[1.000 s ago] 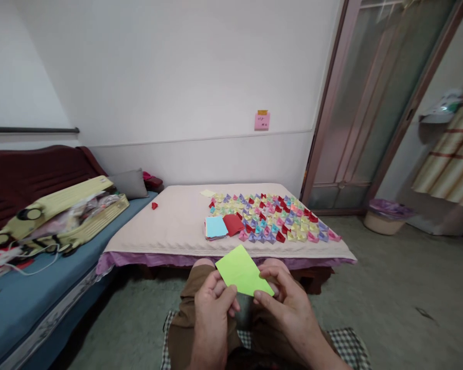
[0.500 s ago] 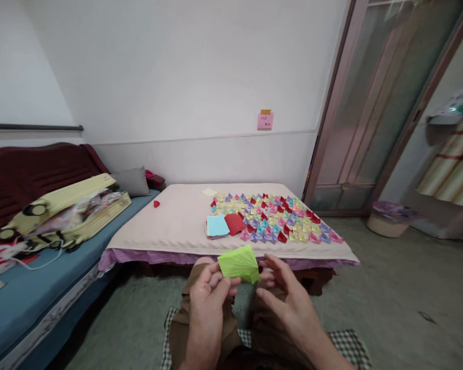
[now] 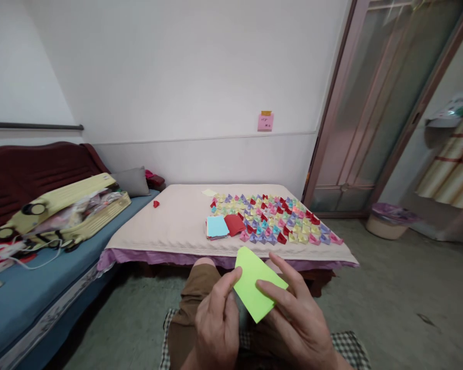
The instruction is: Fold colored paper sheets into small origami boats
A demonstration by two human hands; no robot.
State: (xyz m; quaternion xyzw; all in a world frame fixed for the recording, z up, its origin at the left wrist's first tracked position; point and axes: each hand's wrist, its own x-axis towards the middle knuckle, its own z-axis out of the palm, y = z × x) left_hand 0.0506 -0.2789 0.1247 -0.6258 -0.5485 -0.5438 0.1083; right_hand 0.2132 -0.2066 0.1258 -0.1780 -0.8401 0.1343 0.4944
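Observation:
A lime-green sheet of folding paper (image 3: pixel 254 295), partly folded, is held above my lap between both hands. My left hand (image 3: pixel 218 318) pinches its left edge, thumb and finger closed on it. My right hand (image 3: pixel 299 308) grips the right side, with the thumb lying on the face of the paper and other fingers behind it. Beyond, on the table, a stack of paper squares with light blue on top (image 3: pixel 217 226) lies beside red paper (image 3: pixel 235 224). Many small folded paper pieces (image 3: pixel 272 216) in several colours are laid out in rows to the right.
The table has a pale cloth (image 3: pixel 170 221). A lone red folded piece (image 3: pixel 156 204) and pale yellow paper (image 3: pixel 209 192) lie on it. At left, an opened yellow suitcase (image 3: pixel 73 205) rests on a blue-covered wooden sofa (image 3: pixel 77 267). A lined bin (image 3: pixel 388 221) stands at right.
The green paper has been turned and now shows a broader, flatter face. My right hand, previously beside the paper with fingers apart, now grips it; my left hand has shifted its hold.

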